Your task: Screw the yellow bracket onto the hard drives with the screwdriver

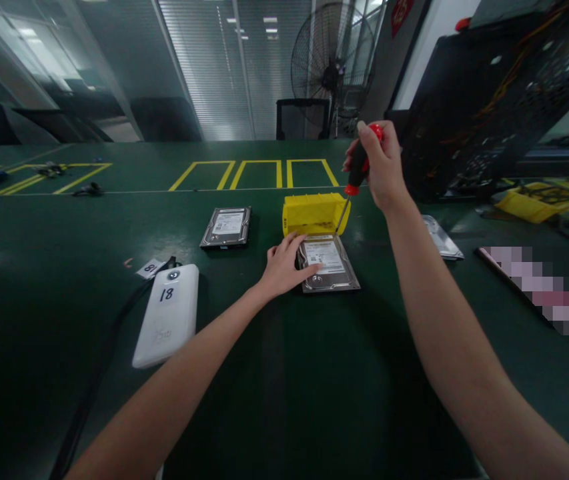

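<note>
A hard drive with a white label lies flat in front of me. My left hand grips its left side, thumb across the label and fingers at the far left edge. In my right hand is a screwdriver with a red and black handle, held upright and slightly tilted. Its shaft runs down to the drive's far right corner; whether the tip sits in a screw is too small to tell. Right behind the drive stands a yellow plastic bin, its open side facing me.
A second hard drive lies left of the bin. A white power bank marked 18, with a black cable, is at left. Right of my forearm lies another metal drive. A black computer case and another yellow bin stand at right.
</note>
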The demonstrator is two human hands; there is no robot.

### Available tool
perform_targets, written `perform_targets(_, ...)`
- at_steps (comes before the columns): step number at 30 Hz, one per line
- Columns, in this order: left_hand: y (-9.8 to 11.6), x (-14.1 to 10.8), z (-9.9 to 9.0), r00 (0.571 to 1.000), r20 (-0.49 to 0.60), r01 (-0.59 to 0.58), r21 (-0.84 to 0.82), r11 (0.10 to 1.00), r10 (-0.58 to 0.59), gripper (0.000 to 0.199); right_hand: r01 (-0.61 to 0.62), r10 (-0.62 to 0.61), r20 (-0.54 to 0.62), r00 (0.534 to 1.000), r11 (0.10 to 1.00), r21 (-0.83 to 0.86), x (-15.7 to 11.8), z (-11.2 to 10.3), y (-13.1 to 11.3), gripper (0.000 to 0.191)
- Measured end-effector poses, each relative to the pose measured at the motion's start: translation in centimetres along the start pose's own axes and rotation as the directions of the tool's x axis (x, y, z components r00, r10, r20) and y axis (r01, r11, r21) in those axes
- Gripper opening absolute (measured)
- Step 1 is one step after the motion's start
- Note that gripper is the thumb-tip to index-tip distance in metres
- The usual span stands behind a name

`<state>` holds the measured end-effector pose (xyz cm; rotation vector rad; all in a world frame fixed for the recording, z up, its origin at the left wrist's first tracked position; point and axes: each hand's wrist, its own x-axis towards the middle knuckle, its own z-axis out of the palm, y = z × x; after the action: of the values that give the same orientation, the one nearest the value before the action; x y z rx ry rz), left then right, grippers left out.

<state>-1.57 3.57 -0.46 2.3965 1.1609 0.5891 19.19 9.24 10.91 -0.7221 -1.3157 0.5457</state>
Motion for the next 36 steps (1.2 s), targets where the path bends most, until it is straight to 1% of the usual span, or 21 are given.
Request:
perform_targets(8, 0.10, 0.03, -0.04, 1.000, 0.012, 0.006, -0.014, 1.000, -0.006, 0.073, -0.005, 0.005, -0.047, 0.999, 1.000, -0.010, -0.19, 0.14, -0.13, 0.025)
perform_targets(16, 0.05, -0.05, 0.01, 1.000, 0.001, -0.003, -0.003, 1.000, 0.003, 0.074, -0.005, 0.005, -0.026, 1.000, 1.000, -0.018, -0.04, -0.02, -0.10, 0.023)
perform_targets(21, 0.10, -0.17, -0.12, 1.000, 0.009, -0.009, 0.001, 1.000, 0.009, 0.074, -0.021, 0.022, 0.015, 1.000, 0.999, -0.033, -0.08, -0.20, -0.03, 0.017)
perform_targets(24, 0.16, -0.18, -0.15, 1.000, 0.009, -0.007, 0.001, 1.000, 0.007, 0.074, -0.018, 0.019, 0.035, 0.999, 0.999, -0.034, -0.07, -0.27, 0.07, 0.017)
perform_targets(31, 0.30, -0.07, -0.13, 1.000, 0.008, 0.009, 0.016, 1.000, -0.009, 0.072, -0.026, 0.027, 0.033, 0.999, 1.000, -0.018, -0.13, -0.15, -0.02, 0.018)
perform_targets(36, 0.08, -0.08, -0.01, 1.000, 0.002, -0.003, 0.011, 1.000, 0.003, 0.073, -0.006, 0.006, -0.004, 1.000, 1.000, 0.018, -0.29, 0.17, -0.38, 0.022)
